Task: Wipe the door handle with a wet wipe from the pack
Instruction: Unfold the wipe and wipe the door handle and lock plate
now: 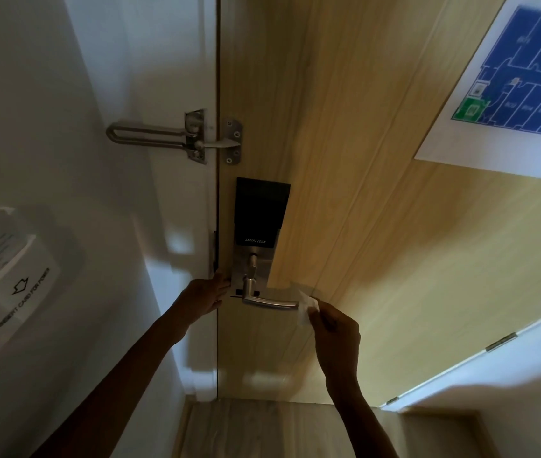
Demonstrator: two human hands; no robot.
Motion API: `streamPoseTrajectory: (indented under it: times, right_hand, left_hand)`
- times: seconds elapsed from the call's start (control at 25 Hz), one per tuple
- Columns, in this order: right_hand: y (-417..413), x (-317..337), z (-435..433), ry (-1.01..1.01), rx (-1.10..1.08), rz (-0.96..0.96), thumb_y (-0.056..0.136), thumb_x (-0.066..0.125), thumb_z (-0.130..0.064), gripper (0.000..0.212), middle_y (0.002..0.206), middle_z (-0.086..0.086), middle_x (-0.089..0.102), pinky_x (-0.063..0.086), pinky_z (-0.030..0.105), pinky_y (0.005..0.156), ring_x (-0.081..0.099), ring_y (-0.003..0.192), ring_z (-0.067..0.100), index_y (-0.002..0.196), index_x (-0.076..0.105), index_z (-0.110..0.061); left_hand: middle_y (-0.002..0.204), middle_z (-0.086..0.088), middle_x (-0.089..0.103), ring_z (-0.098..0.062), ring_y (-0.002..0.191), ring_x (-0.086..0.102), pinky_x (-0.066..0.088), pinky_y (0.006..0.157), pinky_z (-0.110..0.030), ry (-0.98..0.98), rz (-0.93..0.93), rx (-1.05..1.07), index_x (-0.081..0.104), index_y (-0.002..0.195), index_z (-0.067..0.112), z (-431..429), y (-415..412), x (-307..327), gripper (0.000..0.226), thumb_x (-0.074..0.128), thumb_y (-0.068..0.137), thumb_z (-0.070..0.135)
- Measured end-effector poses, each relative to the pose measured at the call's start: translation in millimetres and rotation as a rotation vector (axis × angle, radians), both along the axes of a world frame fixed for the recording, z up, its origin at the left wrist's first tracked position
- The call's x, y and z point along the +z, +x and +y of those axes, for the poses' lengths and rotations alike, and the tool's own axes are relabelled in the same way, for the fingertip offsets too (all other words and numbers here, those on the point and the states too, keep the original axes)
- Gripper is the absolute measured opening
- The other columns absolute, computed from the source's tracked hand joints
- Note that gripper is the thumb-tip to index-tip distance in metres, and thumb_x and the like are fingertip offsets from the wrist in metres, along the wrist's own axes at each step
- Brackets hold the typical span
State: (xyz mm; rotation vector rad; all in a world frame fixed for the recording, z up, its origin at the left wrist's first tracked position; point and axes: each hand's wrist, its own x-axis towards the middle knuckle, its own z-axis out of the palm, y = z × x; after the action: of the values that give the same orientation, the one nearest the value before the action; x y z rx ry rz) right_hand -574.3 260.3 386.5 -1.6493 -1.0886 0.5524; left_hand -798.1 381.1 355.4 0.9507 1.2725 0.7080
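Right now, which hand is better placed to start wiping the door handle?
The right hand. It already pinches the wet wipe right at the free tip of the door handle. The left hand holds nothing and rests against the door edge beside the lock plate.

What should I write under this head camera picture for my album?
Right hand brings a white wet wipe to the silver lever door handle's tip.

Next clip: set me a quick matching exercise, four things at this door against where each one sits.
1 wet wipe
2 door handle
3 swing-bar guard
4 floor plan sheet

A upper right on the door
B below the black smart lock
C pinched in the right hand
D on the frame, above the lock

Pairs: 1-C, 2-B, 3-D, 4-A
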Motion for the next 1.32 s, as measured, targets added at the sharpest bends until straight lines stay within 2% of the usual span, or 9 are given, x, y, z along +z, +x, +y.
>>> streamPoseTrajectory:
  times: [0.12, 0.28, 0.48, 0.56, 0.72, 0.88, 1.0, 1.12, 1.32]
  right_hand:
    - [-4, 1, 10, 0.144, 0.103, -0.220, 0.087, 0.068, -0.015, 0.021, 0.096, -0.008, 0.073, 0.043, -0.001, 0.071, 0.061, 0.081, -0.018, 0.107, 0.071, -0.018]
    - [-5, -5, 22, 0.196, 0.214, -0.492, 0.085, 0.070, -0.012, 0.027, 0.100, -0.004, 0.072, 0.035, -0.008, 0.076, 0.051, 0.093, -0.022, 0.112, 0.069, -0.016]
    - [12, -5, 29, 0.178, 0.360, -0.636, 0.091, 0.063, -0.021, 0.026, 0.106, -0.006, 0.073, 0.052, 0.016, 0.081, 0.064, 0.088, -0.003, 0.116, 0.066, -0.021]
    - [17, -2, 30, 0.163, 0.429, -0.658, 0.093, 0.060, -0.024, 0.024, 0.109, -0.005, 0.073, 0.052, 0.017, 0.083, 0.065, 0.093, -0.001, 0.115, 0.067, -0.020]
    - [26, -4, 37, 0.146, 0.565, -0.686, 0.087, 0.068, -0.017, 0.022, 0.104, 0.003, 0.074, 0.055, 0.022, 0.078, 0.068, 0.087, 0.008, 0.109, 0.070, -0.014]
    - [27, -1, 50, -0.002, 0.584, -0.455, 0.086, 0.069, -0.014, 0.017, 0.101, 0.000, 0.075, 0.053, 0.018, 0.074, 0.067, 0.082, -0.002, 0.102, 0.074, -0.013]
    - [8, 3, 58, 0.031, 0.689, -0.531, 0.088, 0.066, -0.016, 0.015, 0.099, 0.001, 0.074, 0.053, 0.019, 0.072, 0.066, 0.083, -0.001, 0.101, 0.072, -0.011]
    - [-17, 2, 60, 0.014, 0.708, -0.603, 0.091, 0.062, -0.020, 0.016, 0.095, 0.004, 0.075, 0.056, 0.025, 0.070, 0.068, 0.078, 0.009, 0.102, 0.071, -0.012]
    - [22, -1, 59, -0.072, 0.628, -0.622, 0.091, 0.063, -0.024, 0.016, 0.096, 0.001, 0.074, 0.051, 0.018, 0.072, 0.064, 0.078, 0.001, 0.101, 0.070, -0.014]
  left_hand:
    - [0.116, 0.001, 0.059, -0.015, 0.115, 0.053, 0.043, 0.100, -0.032, -0.001, 0.005, 0.017, 0.057, 0.124, 0.009, 0, 0, 2, 0.049, 0.041, 0.095, 0.045]
    - [0.092, 0.005, 0.062, -0.013, 0.097, 0.056, 0.047, 0.083, -0.022, -0.024, 0.000, 0.001, 0.060, 0.090, 0.020, -1, 2, 5, 0.025, 0.041, 0.097, 0.034]
    - [0.092, 0.004, 0.065, -0.008, 0.088, 0.060, 0.047, 0.083, -0.027, -0.014, -0.003, 0.036, 0.062, 0.085, 0.020, -2, 0, 4, 0.029, 0.047, 0.092, 0.044]
    - [0.090, 0.004, 0.064, -0.007, 0.087, 0.059, 0.047, 0.076, -0.023, -0.009, 0.001, 0.026, 0.062, 0.086, 0.019, -1, 0, 3, 0.029, 0.047, 0.093, 0.042]
    - [0.092, 0.007, 0.064, -0.008, 0.093, 0.059, 0.046, 0.085, -0.025, 0.017, 0.013, 0.019, 0.063, 0.089, 0.023, -3, 2, 7, 0.029, 0.044, 0.094, 0.043]
    - [0.096, 0.003, 0.066, -0.012, 0.096, 0.060, 0.048, 0.086, -0.027, 0.017, 0.025, 0.023, 0.063, 0.087, 0.024, -6, 0, 11, 0.027, 0.044, 0.095, 0.041]
    - [0.104, -0.002, 0.065, -0.019, 0.099, 0.063, 0.049, 0.095, -0.036, 0.043, 0.086, 0.002, 0.061, 0.082, 0.026, -6, -3, 12, 0.027, 0.045, 0.093, 0.044]
    - [0.099, 0.000, 0.064, -0.016, 0.097, 0.060, 0.047, 0.092, -0.032, -0.019, 0.004, 0.025, 0.061, 0.086, 0.020, -3, -2, 13, 0.020, 0.048, 0.096, 0.031]
    - [0.101, -0.004, 0.059, -0.009, 0.086, 0.057, 0.046, 0.086, -0.029, -0.041, -0.048, 0.016, 0.057, 0.087, 0.015, -8, -2, 15, 0.020, 0.042, 0.098, 0.023]
